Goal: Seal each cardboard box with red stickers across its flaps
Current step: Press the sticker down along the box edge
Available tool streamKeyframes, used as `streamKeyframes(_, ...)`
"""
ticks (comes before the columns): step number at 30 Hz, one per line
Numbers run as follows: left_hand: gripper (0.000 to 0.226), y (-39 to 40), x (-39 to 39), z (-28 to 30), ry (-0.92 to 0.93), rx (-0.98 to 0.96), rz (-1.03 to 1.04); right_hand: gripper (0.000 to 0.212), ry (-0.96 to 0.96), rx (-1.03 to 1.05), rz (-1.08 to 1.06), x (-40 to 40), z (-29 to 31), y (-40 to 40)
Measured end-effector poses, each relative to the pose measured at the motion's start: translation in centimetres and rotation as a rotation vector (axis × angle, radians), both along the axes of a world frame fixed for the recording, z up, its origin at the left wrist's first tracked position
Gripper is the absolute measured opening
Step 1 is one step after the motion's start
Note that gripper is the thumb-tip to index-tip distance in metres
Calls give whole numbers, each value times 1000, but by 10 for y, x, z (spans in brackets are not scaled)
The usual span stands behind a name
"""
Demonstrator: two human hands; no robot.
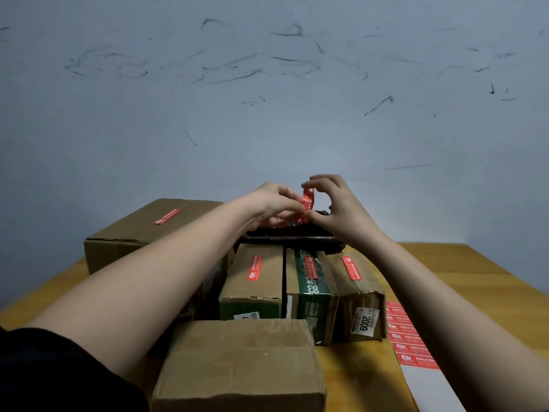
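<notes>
**Sticker held over the dark box at the back, not stuck down yet**

Both hands are up at center frame, w/ a red sticker (pixel 307 200) held upright between them. Right hand (pixel 338 203) pinches the top end w/ thumb + index, other fingers loosely curled. Left hand (pixel 273 205) pinches the bottom end, fingers curled in. Prob holding both ends so it stays taut and doesn't fold onto itself before it goes down.

Right below is the dark box (pixel 292 236), the farthest one, so that's my guess for the target. Can't tell if the bottom end is touching it yet.

Big box (pixel 142 230) at left and the three small boxes mid-frame (brown (pixel 255 281), green (pixel 310 286), brown w/ label (pixel 356 292)) already have red strips on top. Plain box (pixel 237 364) at bottom center shows none, so still to do imo.

Sticker sheet (pixel 411 343) lies lower right on the table (pixel 475 269), beside the right forearm, handy for peeling the next one.
</notes>
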State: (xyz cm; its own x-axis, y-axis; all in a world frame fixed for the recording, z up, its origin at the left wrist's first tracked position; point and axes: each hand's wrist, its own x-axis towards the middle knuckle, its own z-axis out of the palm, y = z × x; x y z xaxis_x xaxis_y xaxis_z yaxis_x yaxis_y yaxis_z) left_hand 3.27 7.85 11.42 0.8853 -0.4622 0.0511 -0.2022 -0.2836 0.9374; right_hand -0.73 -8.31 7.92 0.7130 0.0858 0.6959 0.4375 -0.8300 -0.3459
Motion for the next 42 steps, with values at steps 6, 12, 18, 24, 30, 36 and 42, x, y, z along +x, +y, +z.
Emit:
streamKeyframes(6, 17, -13, 16, -4, -68, -43, 44, 21, 91, 243, 77, 19, -3, -6)
streamKeyframes(12, 17, -26, 34, -12, -132, -102, 121, 11, 140, 524, 131, 39, -10, -10)
streamKeyframes(18, 16, -41, 55, -19, -242, -14, 232, 10, 121, 539, 1, 59, -16, -13)
streamKeyframes(24, 16, -55, 66, -21, -297, 91, 322, 7, 97, 399, -195, 74, -21, -12)
streamKeyframes(30, 15, -64, 76, -29, -229, 50, 388, 11, 69, 319, -238, 82, -24, -9)
streamKeyframes(36, 43, -63, 93, -32, -328, 129, 474, 12, 135, 523, -191, 98, -36, -11)
streamKeyframes(42, 24, -67, 98, -42, -265, 144, 423, 11, 220, 781, -38, 107, -39, -1)
